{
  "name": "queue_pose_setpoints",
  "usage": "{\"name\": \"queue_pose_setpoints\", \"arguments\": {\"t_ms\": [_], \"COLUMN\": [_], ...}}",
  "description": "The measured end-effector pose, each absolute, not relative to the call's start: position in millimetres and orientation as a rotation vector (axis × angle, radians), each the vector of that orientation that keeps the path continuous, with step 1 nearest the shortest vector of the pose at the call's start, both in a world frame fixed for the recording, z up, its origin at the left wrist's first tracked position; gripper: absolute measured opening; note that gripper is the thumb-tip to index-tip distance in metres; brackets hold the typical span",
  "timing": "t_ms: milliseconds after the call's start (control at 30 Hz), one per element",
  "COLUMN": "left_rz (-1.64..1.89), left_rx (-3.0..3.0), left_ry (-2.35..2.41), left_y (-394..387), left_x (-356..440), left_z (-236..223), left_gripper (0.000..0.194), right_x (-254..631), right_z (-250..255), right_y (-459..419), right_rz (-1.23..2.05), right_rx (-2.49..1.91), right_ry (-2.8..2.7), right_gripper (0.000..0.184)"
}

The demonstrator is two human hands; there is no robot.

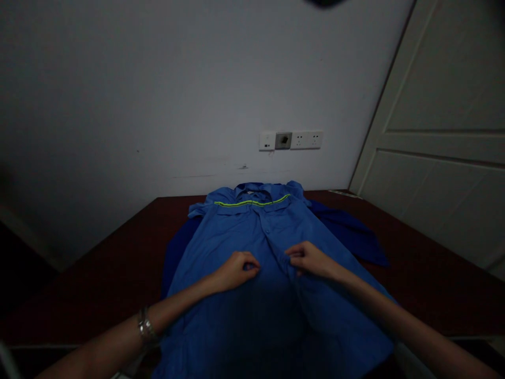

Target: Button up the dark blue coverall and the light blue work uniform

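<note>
A blue fabric shirt (232, 229) with yellow-green chest stripe (253, 202) lies beneath: right hand (310, 259) pinching its front edge, left hand (240, 270) curled over it, grip unclear.

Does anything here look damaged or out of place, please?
Slightly. Dark scuff marks mar the pale painted wall above the light-blue fabric shirt with yellow-green trim. Also, one square grey wall plate looks mismatched between white plastic plates.
</note>
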State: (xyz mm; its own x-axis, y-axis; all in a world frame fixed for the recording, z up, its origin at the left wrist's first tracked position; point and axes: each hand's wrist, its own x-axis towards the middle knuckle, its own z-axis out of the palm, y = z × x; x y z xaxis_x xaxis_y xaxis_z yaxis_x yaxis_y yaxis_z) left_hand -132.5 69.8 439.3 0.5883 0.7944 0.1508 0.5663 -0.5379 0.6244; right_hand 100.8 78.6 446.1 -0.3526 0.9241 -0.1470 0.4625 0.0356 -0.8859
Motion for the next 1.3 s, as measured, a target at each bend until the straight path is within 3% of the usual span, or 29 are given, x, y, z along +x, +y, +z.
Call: {"name": "queue_pose_setpoints", "arguments": {"t_ms": [400,600,767,967,1300], "left_rz": [0.572,0.630,0.834,1.030,0.955], "left_rx": [2.479,2.467,2.479,2.464,2.245], "left_ry": [1.145,1.133,1.014,0.938,0.924], "left_y": [95,100,92,85,94], "left_x": [-87,-80,-86,-97,-104], "left_z": [420,406,419,441,443], "left_gripper": [0.023,0.014,0.005,0.008,0.009], "right_x": [118,118,117,105,85], "right_z": [462,459,457,469,468], "right_y": [72,73,74,72,76], "right_rz": [1.242,1.166,1.045,0.934,0.752], "right_rx": [-1.309,-1.266,-1.301,-1.230,-1.240], "right_ry": [-1.754,-1.797,-1.801,-1.857,-1.925], "right_gripper": [0.031,0.030,0.032,0.031,0.032]}}
